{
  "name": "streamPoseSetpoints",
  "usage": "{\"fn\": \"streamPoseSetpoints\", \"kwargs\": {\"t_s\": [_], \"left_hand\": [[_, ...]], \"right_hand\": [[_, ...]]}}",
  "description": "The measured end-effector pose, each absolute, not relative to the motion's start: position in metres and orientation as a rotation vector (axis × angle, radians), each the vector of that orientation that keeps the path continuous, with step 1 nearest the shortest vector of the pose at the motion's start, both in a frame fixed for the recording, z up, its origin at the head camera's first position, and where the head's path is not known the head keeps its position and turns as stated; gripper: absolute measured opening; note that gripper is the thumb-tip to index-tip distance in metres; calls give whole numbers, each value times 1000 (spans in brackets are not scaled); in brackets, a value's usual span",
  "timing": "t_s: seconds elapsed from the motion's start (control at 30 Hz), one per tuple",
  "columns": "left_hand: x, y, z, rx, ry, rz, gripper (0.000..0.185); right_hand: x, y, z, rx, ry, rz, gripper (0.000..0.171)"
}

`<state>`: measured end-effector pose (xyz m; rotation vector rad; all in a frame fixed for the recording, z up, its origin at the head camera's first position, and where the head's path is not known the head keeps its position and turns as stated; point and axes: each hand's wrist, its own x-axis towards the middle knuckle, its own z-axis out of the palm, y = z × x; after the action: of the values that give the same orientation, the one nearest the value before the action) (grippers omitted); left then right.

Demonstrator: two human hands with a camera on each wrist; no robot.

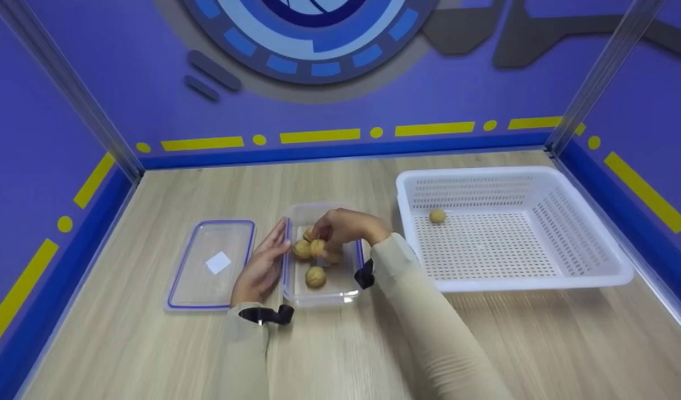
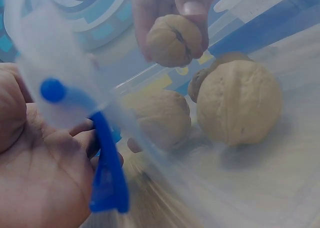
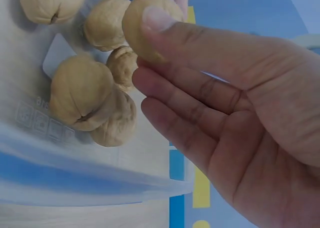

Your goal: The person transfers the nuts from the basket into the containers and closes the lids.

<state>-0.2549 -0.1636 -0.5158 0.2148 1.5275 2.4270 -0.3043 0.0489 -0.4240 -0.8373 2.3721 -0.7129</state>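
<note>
Now the right hand [image 1: 346, 226] pinches one walnut [image 3: 145, 23] just above the clear container [image 1: 318, 297], which the flat-fingered left hand [image 1: 263, 266] steadies, so next likely comes a carry to the white basket [image 1: 596, 261].

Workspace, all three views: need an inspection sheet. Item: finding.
Surface: light wood-grain table.
Job's things: clear container holds several walnuts; one lone walnut lies near its front; one pinched walnut.
Clutter: container lid flat, left of the container; white basket on the right with one basket walnut.
Grippers: right hand pinches a walnut above the container; left hand rests against the container's left wall, fingers straight.
Cables: nothing seen.
Surroundings: purple walls with yellow dashes.
</note>
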Motion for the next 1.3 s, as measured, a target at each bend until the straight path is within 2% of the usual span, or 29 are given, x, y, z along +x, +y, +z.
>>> {"fn": "streamPoseSetpoints", "kwargs": {"t_s": [0.43,1.0,1.3], "left_hand": [[-253,-164,-516,219,1525,2435,68],[-254,-163,-515,221,1558,2414,67],[-254,-164,-516,209,1544,2431,67]], "right_hand": [[-302,43,-428,-827,2380,-637,38],[-303,41,-435,-876,2370,-635,40],[-303,40,-437,-809,2353,-654,41]]}}
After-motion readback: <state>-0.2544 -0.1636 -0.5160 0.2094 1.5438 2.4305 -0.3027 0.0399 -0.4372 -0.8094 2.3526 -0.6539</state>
